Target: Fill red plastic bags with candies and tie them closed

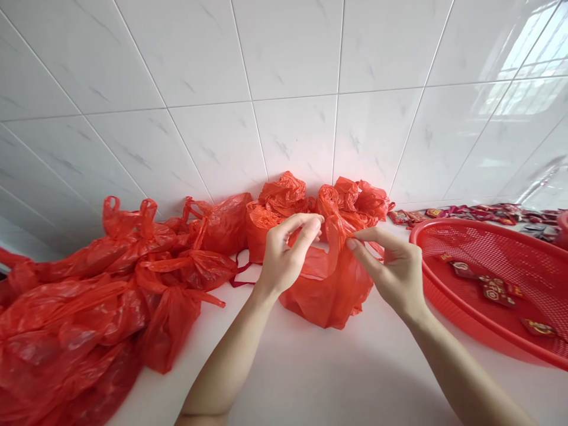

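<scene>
A thin red plastic bag (331,293) sits on the white surface in front of me, its mouth slack and its sides crumpled. My right hand (394,266) pinches the bag's upper right part between thumb and forefinger, drawing that handle up. At the bag's upper left, my left hand (290,251) is closed in a pinch with its fingertips turned toward the other hand. Whether any plastic lies between those left fingertips is hidden. Just behind both hands stand more filled red bags (284,192).
Tied red bags (75,319) are heaped along the left. On the right stands a red mesh basket (444,302) with several small wrapped packets (494,290) inside. Behind it, more packets (483,213) lie along the white tiled wall (293,59). A dark red strap (242,278) lies left of centre.
</scene>
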The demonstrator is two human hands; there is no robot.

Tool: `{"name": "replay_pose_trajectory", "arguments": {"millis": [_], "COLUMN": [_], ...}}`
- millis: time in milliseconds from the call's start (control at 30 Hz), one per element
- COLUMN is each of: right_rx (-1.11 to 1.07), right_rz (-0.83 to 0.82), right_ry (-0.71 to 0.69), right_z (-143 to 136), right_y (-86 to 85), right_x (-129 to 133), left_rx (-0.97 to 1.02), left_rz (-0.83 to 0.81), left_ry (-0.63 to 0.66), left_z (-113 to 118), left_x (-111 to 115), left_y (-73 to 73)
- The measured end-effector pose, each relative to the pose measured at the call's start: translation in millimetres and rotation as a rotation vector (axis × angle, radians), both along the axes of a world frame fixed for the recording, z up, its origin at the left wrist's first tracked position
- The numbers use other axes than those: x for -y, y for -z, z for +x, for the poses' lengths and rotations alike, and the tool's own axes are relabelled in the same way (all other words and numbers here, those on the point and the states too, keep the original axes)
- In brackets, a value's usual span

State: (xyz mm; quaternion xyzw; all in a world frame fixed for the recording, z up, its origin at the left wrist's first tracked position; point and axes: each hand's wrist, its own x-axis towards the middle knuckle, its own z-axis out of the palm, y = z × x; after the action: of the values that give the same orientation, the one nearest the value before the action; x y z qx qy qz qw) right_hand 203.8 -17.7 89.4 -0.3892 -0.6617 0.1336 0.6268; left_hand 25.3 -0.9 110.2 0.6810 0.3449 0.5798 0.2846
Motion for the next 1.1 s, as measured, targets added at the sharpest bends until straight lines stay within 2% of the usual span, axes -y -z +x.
{"name": "replay_pose_trajectory", "arguments": {"millis": [233,467,667,833,1000,1100], "right_rx": [-0.045,-0.221,-0.203,-0.23,-0.211,-0.245], "right_rz": [-0.082,-0.209,-0.22,-0.218,-0.25,-0.254], "right_ry": [-0.066,-0.13,-0.128,-0.12,-0.192,-0.179], "right_z": [-0.5,6.4,6.1,5.7,6.9,9.3], "right_y": [-3.7,-4.3,-4.0,-4.1,-4.3,-2.8], "right_x": [2.2,-3.3,-5.5,-6.4,-7.6,-9.6], "left_rx": [-0.087,-0.046,-0.095,-0.112,-0.11,-0.07], "left_rz": [-0.04,-0.014,0.057,0.045,0.006,-0.02], "left_ry": [0.061,-0.036,0.006,-0.029,0.06,0.046], "left_z": [6.5,3.5,6.1,8.7,11.0,10.3], "left_x": [4.3,-2.7,2.4,3.0,1.0,-0.2], "left_y": [3.6,8.0,3.6,3.1,7.0,8.1]}}
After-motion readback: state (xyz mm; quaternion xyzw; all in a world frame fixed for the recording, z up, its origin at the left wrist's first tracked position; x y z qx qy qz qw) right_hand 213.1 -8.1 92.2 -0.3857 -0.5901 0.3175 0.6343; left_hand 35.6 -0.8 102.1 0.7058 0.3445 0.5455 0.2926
